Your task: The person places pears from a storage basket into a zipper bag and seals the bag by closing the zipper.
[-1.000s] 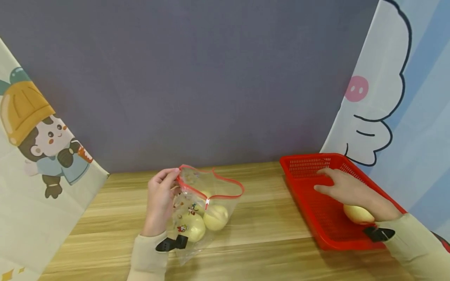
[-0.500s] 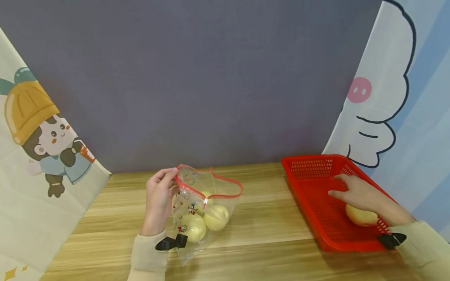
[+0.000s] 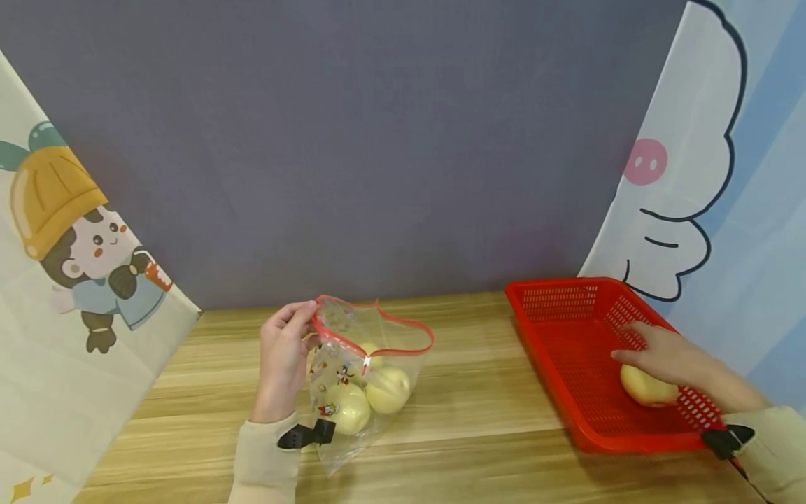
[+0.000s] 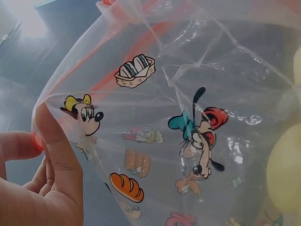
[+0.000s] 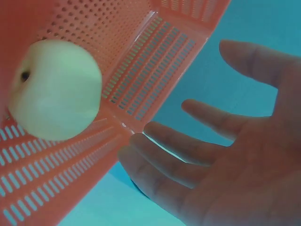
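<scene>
A clear zip bag (image 3: 362, 364) with a red zip edge and cartoon prints stands gaping on the table. Several pale yellow round fruits (image 3: 387, 390), like apples or pears, sit inside it. Thumb and fingers of my left hand (image 3: 283, 350) pinch the bag's red edge at its left corner; the left wrist view shows this hold (image 4: 51, 174) close up. Over the right side of a red plastic basket (image 3: 554, 378) hovers my right hand (image 3: 667, 357), its fingers spread and holding nothing. One more pale yellow fruit (image 5: 59, 89) lies in the basket, just below that hand and apart from it.
The wooden table (image 3: 466, 399) stretches between bag and basket. A grey panel (image 3: 390, 154) rises behind, with printed cartoon cloths (image 3: 680, 175) on both sides. The basket's slotted walls surround the loose fruit.
My right hand has drawn back to the right and slightly down across the basket, uncovering more of the fruit there. The left hand and bag have stayed nearly still.
</scene>
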Action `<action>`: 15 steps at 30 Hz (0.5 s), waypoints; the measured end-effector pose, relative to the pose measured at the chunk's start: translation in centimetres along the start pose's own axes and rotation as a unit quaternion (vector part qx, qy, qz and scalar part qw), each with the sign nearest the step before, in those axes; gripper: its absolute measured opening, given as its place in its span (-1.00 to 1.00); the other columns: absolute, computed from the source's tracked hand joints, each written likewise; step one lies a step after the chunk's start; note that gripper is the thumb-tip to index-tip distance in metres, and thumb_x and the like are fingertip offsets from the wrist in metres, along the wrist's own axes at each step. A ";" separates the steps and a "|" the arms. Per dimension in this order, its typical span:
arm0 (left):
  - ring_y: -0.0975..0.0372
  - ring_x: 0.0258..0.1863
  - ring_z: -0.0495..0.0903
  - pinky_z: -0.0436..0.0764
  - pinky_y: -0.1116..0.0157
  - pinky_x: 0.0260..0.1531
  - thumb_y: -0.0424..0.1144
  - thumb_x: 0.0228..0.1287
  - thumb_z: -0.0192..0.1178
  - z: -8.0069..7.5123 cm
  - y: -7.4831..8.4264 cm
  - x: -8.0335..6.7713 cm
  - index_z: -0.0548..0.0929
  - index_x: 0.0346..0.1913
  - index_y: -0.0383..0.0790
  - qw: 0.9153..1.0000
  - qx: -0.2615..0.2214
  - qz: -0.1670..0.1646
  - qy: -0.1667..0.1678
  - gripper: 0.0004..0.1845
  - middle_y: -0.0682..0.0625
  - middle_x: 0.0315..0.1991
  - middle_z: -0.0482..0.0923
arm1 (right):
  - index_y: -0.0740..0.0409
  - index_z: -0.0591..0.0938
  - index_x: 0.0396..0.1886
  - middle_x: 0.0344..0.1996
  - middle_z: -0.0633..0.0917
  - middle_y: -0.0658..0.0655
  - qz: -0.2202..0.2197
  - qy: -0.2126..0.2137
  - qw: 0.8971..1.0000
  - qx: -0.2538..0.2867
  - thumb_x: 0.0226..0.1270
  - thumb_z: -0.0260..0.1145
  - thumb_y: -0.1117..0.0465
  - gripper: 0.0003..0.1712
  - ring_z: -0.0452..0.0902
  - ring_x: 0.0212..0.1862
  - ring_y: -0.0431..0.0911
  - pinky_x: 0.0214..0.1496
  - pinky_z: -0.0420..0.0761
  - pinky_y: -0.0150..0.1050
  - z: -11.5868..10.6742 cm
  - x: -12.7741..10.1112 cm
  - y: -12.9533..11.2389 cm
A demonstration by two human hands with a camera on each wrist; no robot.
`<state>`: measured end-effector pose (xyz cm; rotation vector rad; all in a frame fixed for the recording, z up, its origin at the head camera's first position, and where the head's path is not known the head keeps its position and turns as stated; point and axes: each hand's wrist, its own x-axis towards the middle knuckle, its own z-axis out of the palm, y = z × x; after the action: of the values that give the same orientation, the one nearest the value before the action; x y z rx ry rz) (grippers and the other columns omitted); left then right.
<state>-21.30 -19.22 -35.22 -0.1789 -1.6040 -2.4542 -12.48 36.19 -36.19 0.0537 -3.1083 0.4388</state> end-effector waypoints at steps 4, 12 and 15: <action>0.28 -0.55 0.58 0.63 0.43 -0.58 -0.37 0.44 0.24 0.1 0.0 0.0 0.70 -0.38 -0.21 1.000 0.001 0.000 0.001 -0.82 0.01 -0.45 0.61 | 0.65 0.43 0.17 0.02 0.59 0.59 0.004 -0.014 1.000 0.005 0.40 0.32 0.01 -0.26 0.54 0.01 0.45 -0.05 0.58 0.40 -0.2 -0.2 0.7; 0.27 -0.55 0.58 0.64 0.42 -0.57 -0.37 0.44 0.24 0.2 0.1 -0.2 0.69 -0.37 -0.24 1.000 0.004 0.000 0.001 -0.83 0.01 -0.45 0.61 | 0.65 0.36 0.24 0.02 0.60 0.56 0.028 -0.068 0.997 0.010 0.44 0.28 -0.14 -0.12 0.55 -0.02 0.37 -0.07 0.60 0.37 0.5 -0.5 1.9; 0.27 -0.55 0.58 0.64 0.41 -0.57 -0.36 0.45 0.24 0.2 0.0 -0.2 0.68 -0.34 -0.28 1.000 0.006 0.000 -0.002 -0.85 0.00 -0.45 0.61 | 0.63 0.38 0.23 -0.01 0.60 0.52 0.028 -0.081 0.996 0.018 0.43 0.30 -0.14 -0.13 0.53 -0.04 0.32 -0.08 0.61 0.33 1.2 -0.6 2.2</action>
<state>-21.09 -18.98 -35.19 -0.1814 -1.6190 -2.4462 -11.97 37.96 -37.90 0.0033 -3.2679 0.5157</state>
